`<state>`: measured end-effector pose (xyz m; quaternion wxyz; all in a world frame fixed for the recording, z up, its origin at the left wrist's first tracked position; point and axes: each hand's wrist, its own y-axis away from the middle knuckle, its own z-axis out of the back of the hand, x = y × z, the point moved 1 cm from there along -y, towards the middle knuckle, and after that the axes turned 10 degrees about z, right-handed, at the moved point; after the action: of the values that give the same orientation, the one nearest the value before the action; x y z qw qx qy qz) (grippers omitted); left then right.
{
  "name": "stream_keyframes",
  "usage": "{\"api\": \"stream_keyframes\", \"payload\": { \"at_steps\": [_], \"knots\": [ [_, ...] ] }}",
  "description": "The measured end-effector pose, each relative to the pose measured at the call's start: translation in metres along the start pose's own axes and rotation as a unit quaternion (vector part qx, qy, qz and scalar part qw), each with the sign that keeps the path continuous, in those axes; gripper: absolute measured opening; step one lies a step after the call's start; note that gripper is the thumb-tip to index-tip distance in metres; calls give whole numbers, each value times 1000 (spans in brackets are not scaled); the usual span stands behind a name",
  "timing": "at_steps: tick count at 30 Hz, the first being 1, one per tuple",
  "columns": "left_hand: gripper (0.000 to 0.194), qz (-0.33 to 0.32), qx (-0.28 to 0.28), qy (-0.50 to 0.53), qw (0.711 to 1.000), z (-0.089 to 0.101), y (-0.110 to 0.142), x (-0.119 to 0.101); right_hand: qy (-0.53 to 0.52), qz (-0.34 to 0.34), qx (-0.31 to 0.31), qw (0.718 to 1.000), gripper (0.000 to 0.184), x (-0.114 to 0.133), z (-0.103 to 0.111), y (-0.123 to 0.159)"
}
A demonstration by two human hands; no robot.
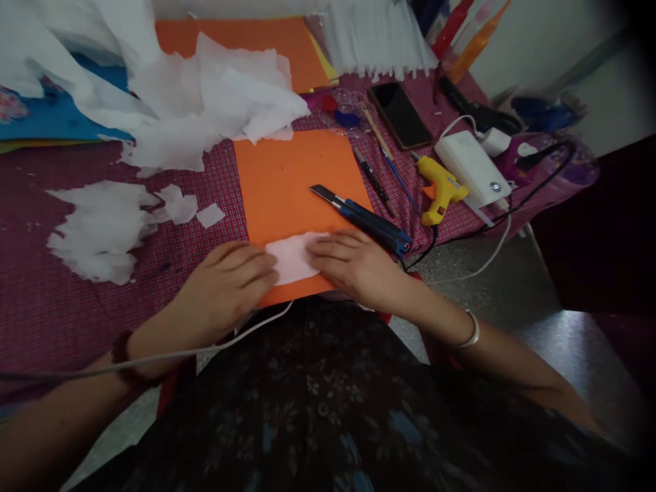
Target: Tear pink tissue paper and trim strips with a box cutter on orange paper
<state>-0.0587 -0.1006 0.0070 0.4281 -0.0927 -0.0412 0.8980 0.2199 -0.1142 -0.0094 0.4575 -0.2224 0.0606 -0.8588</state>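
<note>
A small folded strip of white tissue paper (pixel 296 258) lies flat near the front edge of an orange sheet (pixel 287 184). At its left end rests my left hand (pixel 230 283), fingers stretched out and lying at the strip's edge. My right hand (pixel 353 263) lies flat over the right end, fingertips on the tissue, covering that end. Both thumbs are partly hidden. Just beyond my right hand, a blue and black utility knife (pixel 366 215) lies across the orange sheet with its blade out.
Torn white tissue (pixel 102 229) lies at left, with a larger crumpled pile (pixel 220 89) behind. To the right are a dark pen (pixel 376 183), a paintbrush (pixel 392 164), a phone (pixel 400 115), a yellow glue gun (pixel 438 189) and a white power bank (pixel 471 166). A white cable (pixel 205 350) crosses my left wrist.
</note>
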Motion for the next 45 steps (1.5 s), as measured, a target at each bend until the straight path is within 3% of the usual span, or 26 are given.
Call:
{"api": "stream_keyframes", "payload": {
  "at_steps": [1, 4, 8, 11, 13, 18, 22, 26, 29, 33, 36, 40, 45],
  "knots": [
    [25, -13, -31, 5, 999, -8, 10, -5, -2, -6, 10, 1000, 34, 2, -4, 7],
    [31, 56, -32, 27, 998, -22, 34, -15, -6, -28, 8, 1000, 37, 10, -9, 24],
    [33, 99, -52, 76, 991, -10, 38, -12, -22, -27, -29, 999, 34, 13, 5, 35],
    [19, 138, -97, 135, 977, 11, 11, 2, 23, -101, -112, 988, 32, 2, 24, 36],
    [13, 192, -81, 149, 967, 20, -17, 12, 75, -172, -127, 974, 34, -10, 33, 34],
    [26, 181, 76, 159, 968, 6, -88, 18, 114, -233, -37, 965, 49, -37, 30, 27],
    [21, 175, 134, 184, 958, -9, -112, 12, 106, -246, -24, 963, 44, -47, 23, 27],
    [20, 157, 59, 216, 962, -6, -104, 5, 67, -250, -49, 965, 42, -46, 32, 37],
    [23, 123, -4, 154, 980, -1, -89, -2, 34, -236, -54, 970, 44, -40, 45, 51],
    [25, 77, -35, 49, 995, -2, -69, -12, 11, -210, -31, 977, 43, -29, 58, 70],
    [22, 37, -57, 30, 997, -5, -62, -20, 10, -192, -10, 981, 41, -24, 61, 75],
    [19, 22, -44, 87, 995, -4, -63, -29, 15, -167, 18, 986, 38, -24, 61, 74],
    [25, 118, 65, 193, 972, -5, -76, -30, 1, -139, 41, 989, 35, -23, 58, 74]
  ]
}}
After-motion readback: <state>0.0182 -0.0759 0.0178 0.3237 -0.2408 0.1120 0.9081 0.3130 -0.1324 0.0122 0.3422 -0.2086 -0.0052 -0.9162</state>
